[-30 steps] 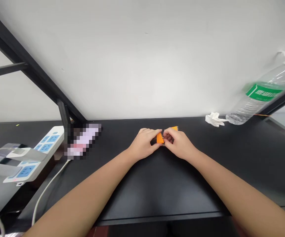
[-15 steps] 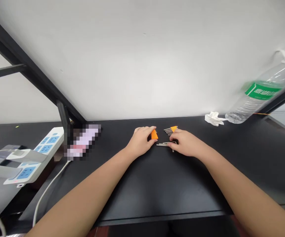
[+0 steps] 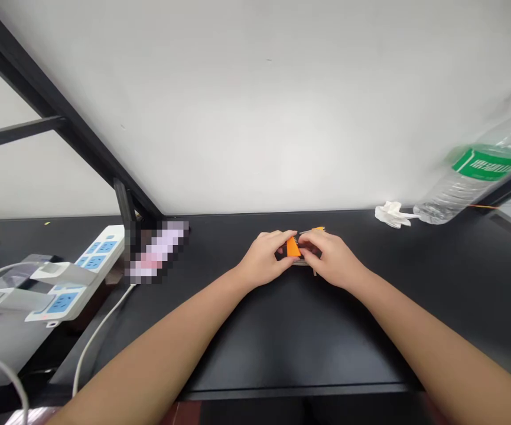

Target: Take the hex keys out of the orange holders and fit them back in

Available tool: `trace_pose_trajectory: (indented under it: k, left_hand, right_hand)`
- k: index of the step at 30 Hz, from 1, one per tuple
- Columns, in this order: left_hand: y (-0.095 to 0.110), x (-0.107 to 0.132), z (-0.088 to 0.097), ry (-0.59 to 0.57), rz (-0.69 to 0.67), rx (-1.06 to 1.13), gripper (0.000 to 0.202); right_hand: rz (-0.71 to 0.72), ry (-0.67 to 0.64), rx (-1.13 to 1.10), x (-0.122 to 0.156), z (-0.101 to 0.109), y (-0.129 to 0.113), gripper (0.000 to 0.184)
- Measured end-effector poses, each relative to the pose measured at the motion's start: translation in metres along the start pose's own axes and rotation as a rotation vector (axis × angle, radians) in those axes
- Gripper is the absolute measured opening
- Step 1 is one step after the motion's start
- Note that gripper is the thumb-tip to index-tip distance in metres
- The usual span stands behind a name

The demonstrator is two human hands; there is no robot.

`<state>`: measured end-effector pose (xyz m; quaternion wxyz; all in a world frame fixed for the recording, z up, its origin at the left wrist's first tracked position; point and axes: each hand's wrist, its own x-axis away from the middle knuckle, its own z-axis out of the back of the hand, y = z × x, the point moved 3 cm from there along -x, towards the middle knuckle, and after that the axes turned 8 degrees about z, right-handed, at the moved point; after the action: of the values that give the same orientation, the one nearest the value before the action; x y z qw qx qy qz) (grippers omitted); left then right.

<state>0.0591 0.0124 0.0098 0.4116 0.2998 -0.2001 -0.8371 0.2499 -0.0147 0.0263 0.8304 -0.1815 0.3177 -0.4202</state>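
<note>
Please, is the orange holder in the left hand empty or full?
Not empty: short dark ends show along one edge of the orange holder. Cannot tell if full: the left hand partly covers it.

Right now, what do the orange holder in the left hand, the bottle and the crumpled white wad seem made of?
Orange holder: probably plastic with a fairly matte finish, going by its even, solid colour.
Bottle: clear, glossy plastic, most likely, from the see-through ribbed wall and highlights.
White wad: likely matte paper tissue, given its soft creases; thin cloth is possible.
</note>
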Motion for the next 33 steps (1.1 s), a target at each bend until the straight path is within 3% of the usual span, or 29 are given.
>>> trace_pose_trajectory:
  k: [6, 11, 13, 16, 19, 21, 24, 29, 33]
  left_hand:
    - [0.003, 0.001, -0.001, -0.027, -0.024, -0.038, 0.044]
    - [-0.009, -0.004, 0.001, -0.035, 0.023, -0.161, 0.046]
    - [-0.016, -0.007, 0.004, -0.026, 0.082, -0.175, 0.047]
    - [-0.023, -0.01, 0.006, -0.015, 0.148, -0.137, 0.047]
    - [-0.022, -0.011, 0.006, -0.015, 0.152, -0.129, 0.047]
    - [-0.02, -0.01, 0.006, -0.021, 0.141, -0.138, 0.048]
    - [-0.018, -0.01, 0.004, -0.024, 0.122, -0.145, 0.048]
    - [-0.017, -0.008, 0.002, -0.022, 0.098, -0.16, 0.049]
    - [-0.009, -0.006, 0.002, -0.028, 0.054, -0.123, 0.049]
  right_hand:
    - [-0.068, 0.088, -0.169, -0.002, -0.011, -0.002, 0.012]
    - [-0.223, 0.109, -0.054, -0.002, 0.002, 0.013, 0.021]
    - [-0.29, 0.051, 0.021, 0.0, 0.01, 0.023, 0.016]
    - [-0.318, -0.146, 0.136, 0.001, 0.017, 0.032, 0.003]
    - [-0.281, -0.317, 0.199, 0.003, 0.016, 0.032, 0.027]
    - [-0.232, -0.362, 0.212, 0.004, 0.013, 0.026, 0.03]
    - [-0.157, -0.391, 0.222, 0.006, 0.009, 0.017, 0.012]
    - [-0.095, -0.367, 0.194, 0.008, 0.004, 0.011, 0.003]
    - [-0.129, -0.181, 0.069, 0.004, 0.003, 0.011, 0.012]
